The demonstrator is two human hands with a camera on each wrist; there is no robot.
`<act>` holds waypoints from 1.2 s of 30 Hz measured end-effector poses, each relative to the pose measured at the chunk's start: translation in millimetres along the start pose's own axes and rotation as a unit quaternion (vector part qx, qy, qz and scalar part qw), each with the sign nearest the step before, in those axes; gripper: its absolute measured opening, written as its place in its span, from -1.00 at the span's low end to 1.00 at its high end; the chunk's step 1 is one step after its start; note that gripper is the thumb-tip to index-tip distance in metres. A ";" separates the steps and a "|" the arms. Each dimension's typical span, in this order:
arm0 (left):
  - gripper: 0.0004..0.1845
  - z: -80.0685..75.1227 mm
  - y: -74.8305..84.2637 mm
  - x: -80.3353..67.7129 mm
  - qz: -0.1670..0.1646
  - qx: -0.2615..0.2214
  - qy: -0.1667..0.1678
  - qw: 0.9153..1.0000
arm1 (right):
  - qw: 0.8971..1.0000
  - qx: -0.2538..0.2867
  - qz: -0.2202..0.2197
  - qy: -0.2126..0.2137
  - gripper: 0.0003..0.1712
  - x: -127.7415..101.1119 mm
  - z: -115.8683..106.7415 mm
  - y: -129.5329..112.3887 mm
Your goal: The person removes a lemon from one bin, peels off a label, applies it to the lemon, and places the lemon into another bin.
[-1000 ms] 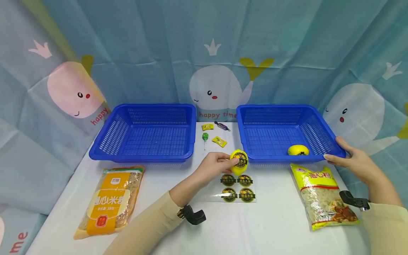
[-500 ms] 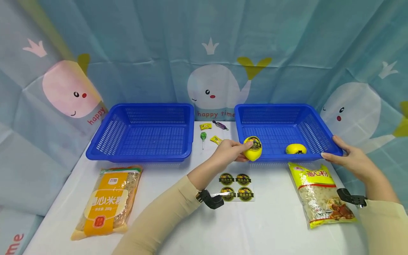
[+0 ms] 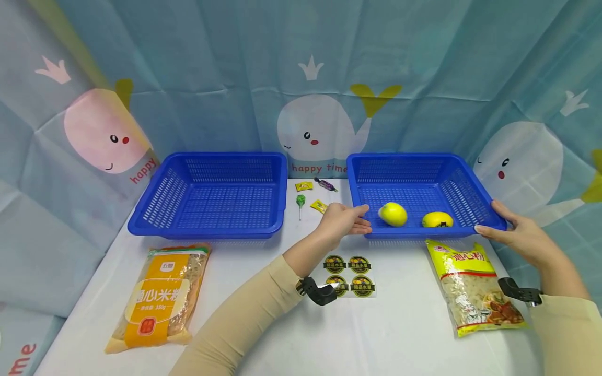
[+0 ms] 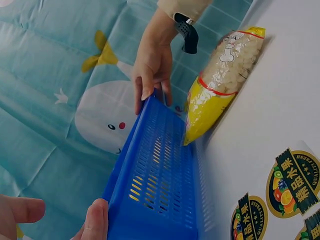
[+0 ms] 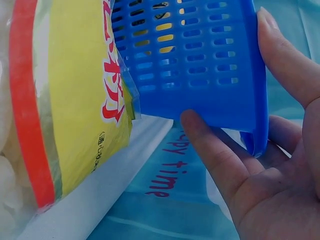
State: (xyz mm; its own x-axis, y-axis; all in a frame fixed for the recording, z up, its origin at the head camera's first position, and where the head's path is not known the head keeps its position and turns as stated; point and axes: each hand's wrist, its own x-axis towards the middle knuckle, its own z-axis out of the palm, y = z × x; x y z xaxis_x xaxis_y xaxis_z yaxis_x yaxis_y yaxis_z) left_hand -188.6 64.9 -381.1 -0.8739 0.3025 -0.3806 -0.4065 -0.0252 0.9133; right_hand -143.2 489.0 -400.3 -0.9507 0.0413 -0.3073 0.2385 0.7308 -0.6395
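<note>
I see a white table (image 3: 404, 334) carrying two blue baskets; the left basket (image 3: 211, 193) sits well apart from my hands, and the right basket (image 3: 423, 190) is between them. My right hand (image 3: 514, 235) grips that basket's near right corner, thumb on the rim and fingers curled under the wall. My left hand (image 3: 343, 220) is released, fingers straight, at the basket's near left corner, holding nothing. Inside the basket a yellow lemon (image 3: 393, 214) lies just beside my left fingertips, near a second yellow fruit (image 3: 437, 220). A yellow noodle bag (image 3: 475, 287) lies in front of the basket, an orange noodle bag (image 3: 160, 297) far left, and a sticker sheet (image 3: 350, 275) below my left wrist.
</note>
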 end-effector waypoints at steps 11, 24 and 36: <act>-0.62 1.1 -3.4 2.1 0.009 0.001 -0.008 1.000 | 1.000 -0.007 -0.003 0.003 0.13 -0.1 -1.3 1.1; -0.66 -3.4 -5.8 2.5 0.018 0.000 -0.030 0.999 | 0.995 -0.095 0.000 0.012 0.19 1.3 -5.8 -8.2; -0.36 -35.9 -0.5 -28.3 0.062 0.124 -0.095 0.986 | 0.976 -0.102 -0.100 0.162 0.00 -20.3 8.7 -60.4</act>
State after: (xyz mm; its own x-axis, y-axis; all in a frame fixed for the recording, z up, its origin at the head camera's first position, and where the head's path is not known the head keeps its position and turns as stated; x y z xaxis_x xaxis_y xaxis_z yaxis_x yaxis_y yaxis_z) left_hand -173.2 22.1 -375.9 -0.8371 0.4859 -0.2514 -0.2012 0.1538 0.9674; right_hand -136.5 438.1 -361.5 -0.9950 0.0728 0.0688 0.0288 0.8657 -0.4997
